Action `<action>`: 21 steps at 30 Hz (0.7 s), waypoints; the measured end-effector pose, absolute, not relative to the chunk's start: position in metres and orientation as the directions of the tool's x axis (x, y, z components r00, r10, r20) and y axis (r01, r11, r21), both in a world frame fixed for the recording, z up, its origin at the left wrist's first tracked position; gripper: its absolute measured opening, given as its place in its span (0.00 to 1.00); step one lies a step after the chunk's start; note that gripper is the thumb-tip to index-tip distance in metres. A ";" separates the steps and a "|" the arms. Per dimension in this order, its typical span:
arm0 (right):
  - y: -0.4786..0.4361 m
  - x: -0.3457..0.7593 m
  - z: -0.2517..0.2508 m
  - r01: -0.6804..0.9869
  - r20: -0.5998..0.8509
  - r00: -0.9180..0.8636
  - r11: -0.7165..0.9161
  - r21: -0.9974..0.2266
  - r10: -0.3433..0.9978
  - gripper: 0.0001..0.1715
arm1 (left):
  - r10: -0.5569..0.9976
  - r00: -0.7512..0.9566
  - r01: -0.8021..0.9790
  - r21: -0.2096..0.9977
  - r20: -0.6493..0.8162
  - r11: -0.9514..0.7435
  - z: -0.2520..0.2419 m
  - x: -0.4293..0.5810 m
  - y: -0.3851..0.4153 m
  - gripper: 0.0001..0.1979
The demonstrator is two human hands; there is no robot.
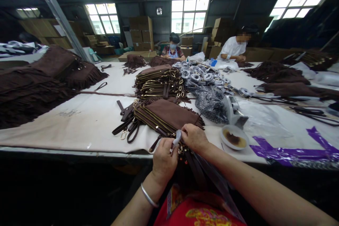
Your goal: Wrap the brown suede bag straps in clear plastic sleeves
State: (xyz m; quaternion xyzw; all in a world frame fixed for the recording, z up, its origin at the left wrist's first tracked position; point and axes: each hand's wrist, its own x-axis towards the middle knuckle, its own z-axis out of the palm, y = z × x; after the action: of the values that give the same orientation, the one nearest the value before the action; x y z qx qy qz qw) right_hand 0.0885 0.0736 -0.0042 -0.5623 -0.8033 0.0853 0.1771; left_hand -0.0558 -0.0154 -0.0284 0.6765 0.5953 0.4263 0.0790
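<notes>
My left hand (163, 159) and my right hand (194, 137) meet at the table's near edge. Both are closed in a pinch on a small white piece (177, 137), at the corner of a brown fringed suede bag (169, 114). That bag tops a short stack with gold zips. Dark brown straps (127, 123) with metal clasps trail off its left side. I cannot make out what the white piece is. A silver bangle sits on my left wrist.
A small white dish (234, 137) with brown residue sits right of my hands, purple tape (288, 153) beyond it. Another bag stack (161, 81), wrapped rings (201, 74) and fringed piles (34, 84) lie further out. Two other people sit at the far side.
</notes>
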 end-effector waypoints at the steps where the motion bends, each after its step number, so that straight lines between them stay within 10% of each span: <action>1: 0.074 0.089 -0.006 0.867 0.212 -0.317 0.373 -0.330 0.925 0.08 | 0.848 -0.085 0.741 0.602 0.524 -0.298 -0.029 -0.056 -0.016 0.07; 8: 0.079 0.088 -0.014 0.830 0.296 -0.361 0.449 -0.330 0.884 0.07 | 0.789 0.150 0.694 0.505 0.596 -0.514 -0.032 -0.055 -0.024 0.10; 14: 0.085 0.087 -0.021 0.778 0.328 -0.315 0.440 -0.449 0.891 0.07 | 0.994 -0.101 0.106 0.994 0.029 -0.018 -0.032 -0.059 -0.015 0.11; 17: 0.085 0.089 -0.024 0.745 0.361 -0.339 0.482 -0.462 0.869 0.07 | 0.889 0.092 -0.390 0.805 -0.449 0.447 -0.033 -0.056 0.002 0.24; 21: 0.092 0.097 -0.020 0.676 0.310 -0.439 0.538 -0.504 0.843 0.08 | 0.817 0.173 -0.634 0.572 -0.550 0.519 -0.040 -0.038 0.021 0.15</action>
State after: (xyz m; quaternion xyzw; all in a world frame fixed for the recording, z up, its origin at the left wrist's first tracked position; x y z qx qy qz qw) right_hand 0.0973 0.0918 -0.0200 -0.4553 -0.8341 0.1549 0.2702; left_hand -0.0378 0.0208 -0.0400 0.1063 0.4297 0.4785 0.7584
